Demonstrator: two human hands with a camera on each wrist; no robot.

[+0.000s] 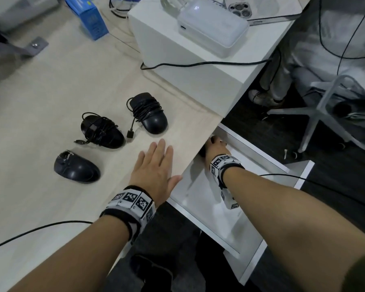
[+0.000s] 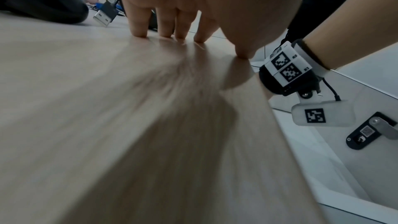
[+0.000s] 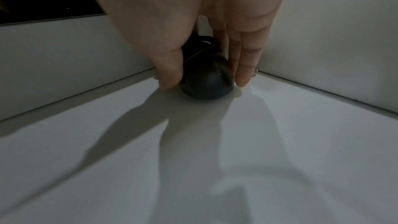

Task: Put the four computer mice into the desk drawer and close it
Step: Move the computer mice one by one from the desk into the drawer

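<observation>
Three black mice lie on the light wooden desk: a near one (image 1: 76, 167), a middle one (image 1: 102, 131) wound in its cable, and a far one (image 1: 149, 112), also cable-wrapped. The white drawer (image 1: 259, 152) is pulled out at the desk's right edge. My right hand (image 1: 216, 147) reaches into its far left corner and holds a fourth black mouse (image 3: 206, 81) between thumb and fingers, the mouse resting on the drawer floor (image 3: 193, 142). My left hand (image 1: 156, 165) lies flat on the desk near the edge, fingertips (image 2: 140, 31) pressing the wood.
A white box (image 1: 188, 66) with a white device (image 1: 211, 28) and a phone (image 1: 259, 9) stands at the back. A blue carton (image 1: 89, 17) sits far left. A USB plug (image 2: 105, 14) lies by my left fingers. A chair base (image 1: 325, 114) stands on the dark floor.
</observation>
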